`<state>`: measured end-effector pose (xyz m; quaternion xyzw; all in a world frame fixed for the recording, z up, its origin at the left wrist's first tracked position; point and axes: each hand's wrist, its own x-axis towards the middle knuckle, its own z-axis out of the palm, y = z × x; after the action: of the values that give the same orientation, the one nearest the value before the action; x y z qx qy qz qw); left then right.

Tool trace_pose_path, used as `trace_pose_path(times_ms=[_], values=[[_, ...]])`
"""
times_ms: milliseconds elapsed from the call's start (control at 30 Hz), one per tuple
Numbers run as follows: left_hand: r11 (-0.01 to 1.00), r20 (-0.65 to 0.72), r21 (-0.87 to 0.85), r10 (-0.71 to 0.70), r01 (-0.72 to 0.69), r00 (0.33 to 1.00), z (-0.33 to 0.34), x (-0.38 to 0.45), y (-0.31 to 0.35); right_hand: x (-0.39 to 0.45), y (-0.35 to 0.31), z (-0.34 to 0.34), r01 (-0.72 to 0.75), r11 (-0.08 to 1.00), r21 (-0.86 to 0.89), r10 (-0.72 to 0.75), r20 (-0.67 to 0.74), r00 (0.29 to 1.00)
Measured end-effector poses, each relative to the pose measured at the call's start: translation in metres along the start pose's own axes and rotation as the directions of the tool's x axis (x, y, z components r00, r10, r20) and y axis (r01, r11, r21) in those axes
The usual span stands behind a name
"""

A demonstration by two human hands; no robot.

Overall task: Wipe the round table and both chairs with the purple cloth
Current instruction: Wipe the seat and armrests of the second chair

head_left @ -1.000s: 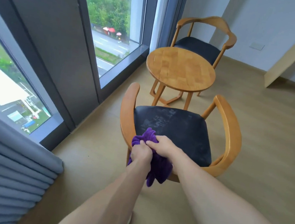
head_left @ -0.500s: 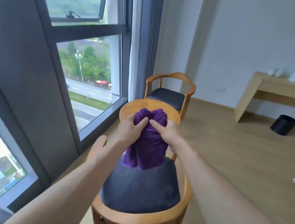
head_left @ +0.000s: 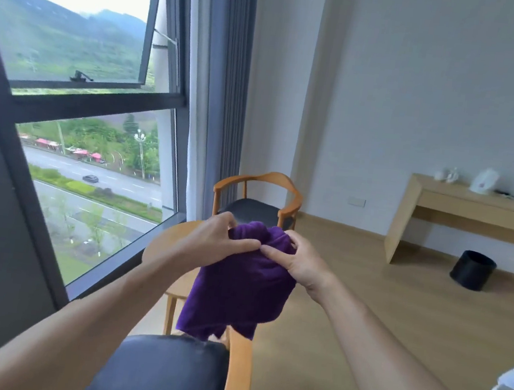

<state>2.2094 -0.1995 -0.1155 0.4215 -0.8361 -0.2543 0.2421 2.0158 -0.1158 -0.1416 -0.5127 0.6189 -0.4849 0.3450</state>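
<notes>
- Since half a second ago my view has tipped further up: the near chair (head_left: 165,373) has dropped to the bottom edge, more wall and window (head_left: 74,129) show, and the purple cloth (head_left: 238,289) sits higher against the scene, held out in front of me.
- Both my hands hold the cloth up in the air above the near chair's black seat and in front of the round table (head_left: 163,248).
- My left hand (head_left: 212,241) pinches the cloth's top edge, its thumb lying across the front of the fabric and its fingers curled behind.
- My right hand (head_left: 296,257) grips the same bunched top edge from the other side; its thumb tip meets my left thumb at the middle of the cloth.
- From that gathered top the cloth hangs down in a loose fold, its lower hem just above the near chair's seat; I cannot tell whether it touches the seat.
- Only the left part of the round table's wooden top shows; the rest is hidden behind the cloth and my left forearm.
- Beyond the table stands the far chair (head_left: 259,195), wooden with a black seat, near the grey curtain (head_left: 225,95).
- At right a pale wooden desk (head_left: 472,206) stands against the wall, with a black bin (head_left: 473,269) on the floor below it.
</notes>
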Motion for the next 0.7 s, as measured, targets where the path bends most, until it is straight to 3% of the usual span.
trace_pose_path(times_ms=[67, 133, 200, 333, 433, 500, 600, 700], values=[[0.983, 0.222, -0.121, -0.106, 0.135, 0.969, 0.013, 0.030, 0.014, 0.024, 0.012, -0.030, 0.016, 1.000, -0.004, -0.016, -0.020, 1.000], [0.904, 0.469, -0.306, -0.129, 0.298, 0.874, 0.027, 0.065, 0.024, 0.054, 0.025, -0.060, 0.019, 1.000, -0.002, -0.019, -0.034, 0.999], [0.827, 0.547, -0.420, -0.097, 0.373, 0.832, 0.048, 0.103, 0.031, 0.092, 0.038, -0.091, 0.023, 1.000, -0.005, -0.024, -0.068, 0.997], [0.620, 0.422, -0.679, -0.109, 0.393, 0.900, 0.099, 0.196, 0.046, 0.175, 0.059, -0.147, -0.054, 0.997, 0.049, 0.056, -0.044, 0.997], [0.451, 0.287, -0.821, -0.204, 0.350, 0.936, 0.124, 0.263, 0.061, 0.227, 0.077, -0.186, -0.287, 0.956, -0.055, 0.285, -0.036, 0.958], [0.348, 0.239, -0.882, -0.250, 0.318, 0.938, 0.137, 0.306, 0.069, 0.258, 0.097, -0.210, -0.481, 0.875, -0.061, 0.483, 0.027, 0.875], [0.294, 0.195, -0.913, -0.292, 0.282, 0.936, 0.154, 0.364, 0.078, 0.304, 0.134, -0.233, -0.647, 0.741, 0.177, 0.594, 0.276, 0.756], [0.241, 0.196, -0.935, -0.261, 0.261, 0.945, 0.174, 0.418, 0.075, 0.361, 0.166, -0.247, -0.648, 0.629, 0.429, 0.514, 0.396, 0.761]])
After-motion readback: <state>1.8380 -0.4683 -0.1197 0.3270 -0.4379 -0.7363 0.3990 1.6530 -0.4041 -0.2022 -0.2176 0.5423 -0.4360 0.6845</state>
